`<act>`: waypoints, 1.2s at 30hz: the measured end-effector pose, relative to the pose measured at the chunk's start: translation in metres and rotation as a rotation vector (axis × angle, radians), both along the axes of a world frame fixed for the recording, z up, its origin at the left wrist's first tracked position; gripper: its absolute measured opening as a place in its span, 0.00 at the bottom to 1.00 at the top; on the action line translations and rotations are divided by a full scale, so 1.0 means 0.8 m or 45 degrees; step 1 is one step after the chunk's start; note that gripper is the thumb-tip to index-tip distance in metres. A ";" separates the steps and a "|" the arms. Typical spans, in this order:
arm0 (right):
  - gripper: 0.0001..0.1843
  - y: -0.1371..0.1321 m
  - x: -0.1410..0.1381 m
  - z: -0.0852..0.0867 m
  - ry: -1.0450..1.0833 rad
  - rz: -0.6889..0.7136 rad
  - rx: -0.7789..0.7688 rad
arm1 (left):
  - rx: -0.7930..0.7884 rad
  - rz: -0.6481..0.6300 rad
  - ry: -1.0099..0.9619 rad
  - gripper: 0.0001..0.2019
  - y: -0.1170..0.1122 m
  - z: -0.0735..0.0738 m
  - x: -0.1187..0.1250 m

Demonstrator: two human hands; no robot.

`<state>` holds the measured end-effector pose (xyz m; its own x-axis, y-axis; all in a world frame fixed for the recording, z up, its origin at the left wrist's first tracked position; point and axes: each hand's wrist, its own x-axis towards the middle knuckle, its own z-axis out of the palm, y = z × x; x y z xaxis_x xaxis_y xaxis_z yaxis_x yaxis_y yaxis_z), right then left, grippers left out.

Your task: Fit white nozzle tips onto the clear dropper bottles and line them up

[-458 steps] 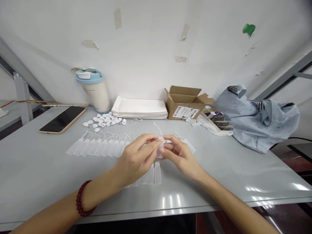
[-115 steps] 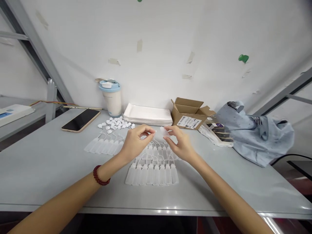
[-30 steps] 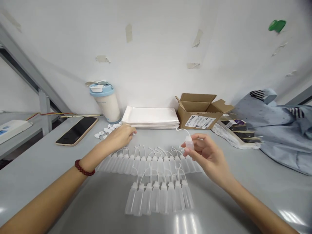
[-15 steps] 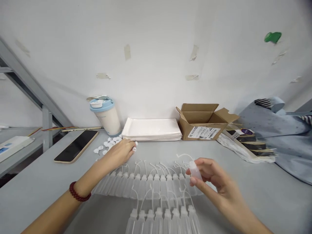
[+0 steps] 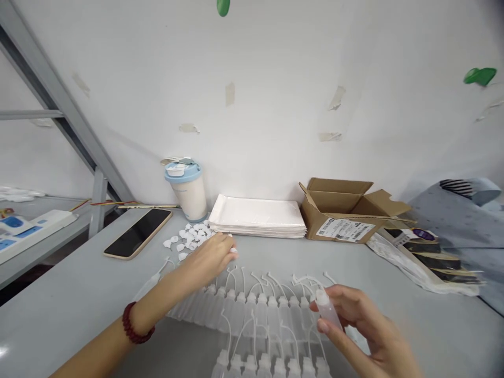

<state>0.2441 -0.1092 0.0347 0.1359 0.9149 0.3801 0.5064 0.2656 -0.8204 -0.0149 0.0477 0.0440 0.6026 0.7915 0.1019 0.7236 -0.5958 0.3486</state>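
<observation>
My right hand (image 5: 360, 320) grips a small translucent plastic bottle (image 5: 329, 312) between thumb and fingers. The bottle tilts, and a thin white tube comes off its top. On the left, my left hand (image 5: 210, 257) is closed beside a pile of small white caps (image 5: 191, 239), with a white cap (image 5: 233, 251) showing at its fingertips. Below both hands, a back row of similar bottles (image 5: 252, 315) lies on the grey table, each with a bent tube. Nearer to me is a second row of bottles (image 5: 264, 365), partly cut off by the lower edge.
Behind the hands, a stack of white envelopes (image 5: 258, 212) lies against the wall. An open cardboard box (image 5: 342, 226) stands to its right, a blue-lidded cup (image 5: 189, 194) to its left. A phone (image 5: 137, 233) lies at the left; patterned blue fabric (image 5: 452, 226) is at the far right.
The view has shifted left and up, so things appear farther right and slightly lower. My right hand still holds the bottle; my left hand stays by the caps.
</observation>
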 end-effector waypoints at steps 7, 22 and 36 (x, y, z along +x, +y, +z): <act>0.10 -0.004 -0.006 -0.004 -0.083 0.087 -0.006 | -0.350 -0.180 -0.489 0.06 -0.090 0.030 0.028; 0.16 -0.019 -0.022 0.011 -0.480 0.444 0.172 | -0.194 -0.224 -0.931 0.08 -0.134 -0.003 0.051; 0.12 -0.018 -0.022 0.014 -0.601 0.517 0.408 | -0.520 -0.179 -0.830 0.02 -0.140 0.015 0.049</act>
<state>0.2265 -0.1234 0.0458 -0.4391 0.6912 0.5740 0.5986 0.7015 -0.3867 0.0240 -0.0640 0.0561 0.6187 0.7631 0.1868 0.2243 -0.3995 0.8889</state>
